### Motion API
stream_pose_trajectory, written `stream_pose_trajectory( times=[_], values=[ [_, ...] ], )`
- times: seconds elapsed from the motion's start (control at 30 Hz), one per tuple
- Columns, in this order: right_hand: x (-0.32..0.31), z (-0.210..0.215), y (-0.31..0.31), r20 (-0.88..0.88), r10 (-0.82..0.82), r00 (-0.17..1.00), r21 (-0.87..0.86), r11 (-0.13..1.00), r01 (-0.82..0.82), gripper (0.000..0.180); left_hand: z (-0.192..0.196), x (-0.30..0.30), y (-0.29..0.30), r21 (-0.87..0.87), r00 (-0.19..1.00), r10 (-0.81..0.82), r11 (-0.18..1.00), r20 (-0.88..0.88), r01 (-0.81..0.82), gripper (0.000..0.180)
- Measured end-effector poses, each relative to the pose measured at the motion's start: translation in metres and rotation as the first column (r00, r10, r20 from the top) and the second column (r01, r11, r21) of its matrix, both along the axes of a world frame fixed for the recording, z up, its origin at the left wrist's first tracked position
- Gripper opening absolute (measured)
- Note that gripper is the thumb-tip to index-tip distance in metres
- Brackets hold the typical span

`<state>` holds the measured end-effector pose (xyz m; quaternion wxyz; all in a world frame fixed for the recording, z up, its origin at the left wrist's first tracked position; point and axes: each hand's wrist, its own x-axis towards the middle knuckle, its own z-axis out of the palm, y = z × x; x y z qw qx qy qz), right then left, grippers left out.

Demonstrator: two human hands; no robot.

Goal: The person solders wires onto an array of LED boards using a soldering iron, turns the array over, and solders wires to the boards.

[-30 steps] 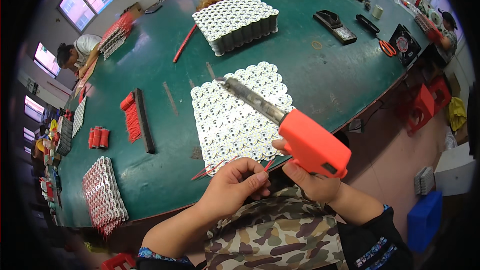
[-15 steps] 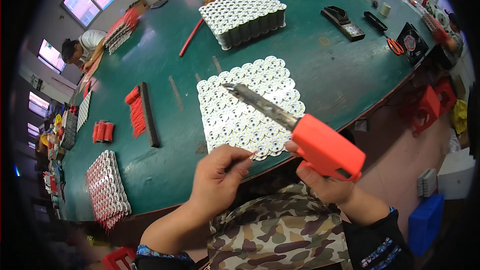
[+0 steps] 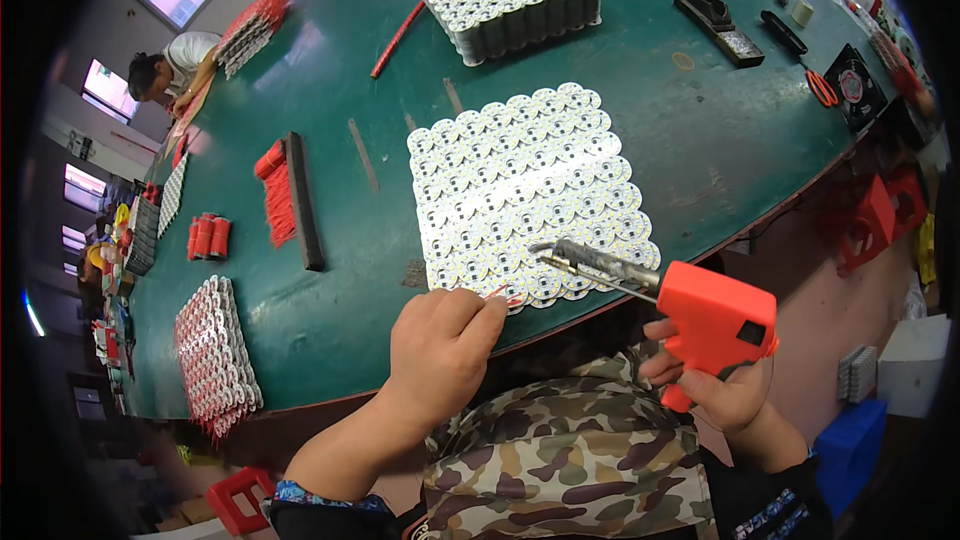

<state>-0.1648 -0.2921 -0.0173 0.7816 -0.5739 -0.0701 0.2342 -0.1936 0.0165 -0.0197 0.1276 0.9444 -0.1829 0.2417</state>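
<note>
A sheet of joined round white LED boards (image 3: 520,180) lies flat on the green table in front of me. At its near edge my left hand (image 3: 440,345) is closed in a pinch on a short red wire (image 3: 512,300), whose end reaches over the lowest row of boards. My right hand (image 3: 728,398) grips the handle of a red soldering gun (image 3: 715,312). The gun's dark metal barrel points left, with its tip over the lower rows of the sheet; whether the tip touches a board I cannot tell.
A thick stack of round boards (image 3: 515,0) stands at the far side of the green table (image 3: 720,160). Left of the sheet lie a dark bar (image 3: 303,205), red wires (image 3: 278,205), red bundles (image 3: 209,237) and a wired board stack (image 3: 215,350). Orange-handled scissors (image 3: 822,88) lie far right. A person (image 3: 185,65) works far left.
The soldering gun has moved right and nearer to me, its tip shifting from the sheet's upper left to its lower rows. My left hand has turned, staying by the near edge.
</note>
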Motion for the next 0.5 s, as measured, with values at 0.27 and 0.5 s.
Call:
stream_pose_trajectory(
  times=[0.27,0.5],
  values=[
    [0.003,-0.022,-0.016,0.596,0.311,0.74,-0.376,0.923,-0.085,0.043,-0.002,-0.001,-0.003,0.015,0.995,0.006,1.0,-0.102,-0.004,0.027],
    [-0.001,-0.032,-0.009,0.739,0.316,0.595,-0.429,0.902,0.053,0.06,-0.004,0.0,-0.003,0.002,0.994,0.007,1.0,-0.108,-0.006,0.028]
  ],
)
